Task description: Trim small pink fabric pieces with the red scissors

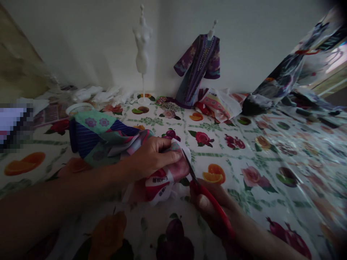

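Observation:
My left hand (151,155) pinches a piece of printed fabric (179,169) between thumb and fingers, over the middle of the table. The fabric is white and pink, with a red patch and dark lettering hanging below the hand. Red-handled scissors (211,202) are in my right hand (217,198), at the fabric's right side. Their dark blades point up and left and lie against the fabric's edge; whether they are apart is hard to see. Left of my left hand lies a bunched green, blue and pink patterned cloth (103,137).
A bare white mini dress form (143,47) stands at the back, beside another wearing a purple patterned robe (197,68). Crumpled printed fabric (217,104) lies right of the robe. Clear plastic bags (292,68) fill the right back. A fruit-and-flower tablecloth (235,173) covers the table.

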Demonstrator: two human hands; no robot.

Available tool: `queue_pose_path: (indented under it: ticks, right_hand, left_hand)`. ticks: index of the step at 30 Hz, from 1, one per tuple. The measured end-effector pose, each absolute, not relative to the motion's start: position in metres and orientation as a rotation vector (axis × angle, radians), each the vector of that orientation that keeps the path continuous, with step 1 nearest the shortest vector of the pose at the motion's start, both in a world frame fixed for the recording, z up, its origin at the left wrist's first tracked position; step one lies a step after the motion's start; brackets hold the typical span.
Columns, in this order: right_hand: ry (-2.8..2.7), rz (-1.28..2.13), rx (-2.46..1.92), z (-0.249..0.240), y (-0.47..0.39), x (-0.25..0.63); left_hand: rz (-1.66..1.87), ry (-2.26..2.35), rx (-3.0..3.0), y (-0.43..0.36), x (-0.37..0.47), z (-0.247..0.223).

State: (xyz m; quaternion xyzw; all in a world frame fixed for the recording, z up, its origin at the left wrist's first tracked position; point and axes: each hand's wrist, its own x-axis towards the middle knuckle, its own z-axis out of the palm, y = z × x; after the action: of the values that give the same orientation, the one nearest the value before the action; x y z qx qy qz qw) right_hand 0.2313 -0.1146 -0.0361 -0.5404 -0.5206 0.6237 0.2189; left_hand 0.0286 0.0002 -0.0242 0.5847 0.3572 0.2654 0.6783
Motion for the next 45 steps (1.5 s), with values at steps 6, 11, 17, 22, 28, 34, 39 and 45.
queue_pose_path:
  ticks: [6, 11, 17, 22, 28, 34, 39, 45]
  right_hand:
    - [-1.432, 1.682, -1.516, -0.0345, -0.1146, 0.2311]
    - [-1.383, 1.77, -1.465, -0.0354, -0.1139, 0.23]
    - [-1.361, 1.756, -1.451, -0.037, -0.1144, 0.2304]
    - [-1.404, 1.78, -1.46, -0.0366, -0.1131, 0.2337]
    - [-1.388, 1.802, -1.441, -0.0402, -0.1149, 0.2335]
    - [-1.363, 1.766, -1.444, -0.0403, -0.114, 0.2325]
    - [-1.397, 1.747, -1.446, -0.0347, -0.1129, 0.2316]
    - [-1.419, 1.735, -1.465, -0.0362, -0.1127, 0.2322]
  left_hand:
    - [0.596, 0.795, 1.314, 0.0004, 0.0279, -0.0236]
    - [0.594, 0.791, 1.27, 0.0011, 0.0269, -0.0263]
    - [0.567, 0.827, 1.304, 0.0018, 0.0267, -0.0287]
    - [0.582, 0.795, 1.301, 0.0009, 0.0277, -0.0274]
    - [0.567, 0.788, 1.341, -0.0011, 0.0278, -0.0263]
    - [0.572, 0.799, 1.338, -0.0019, 0.0283, -0.0254]
    - [0.559, 0.837, 1.356, -0.0007, 0.0284, -0.0266]
    - [0.553, 0.834, 1.353, -0.001, 0.0282, -0.0279]
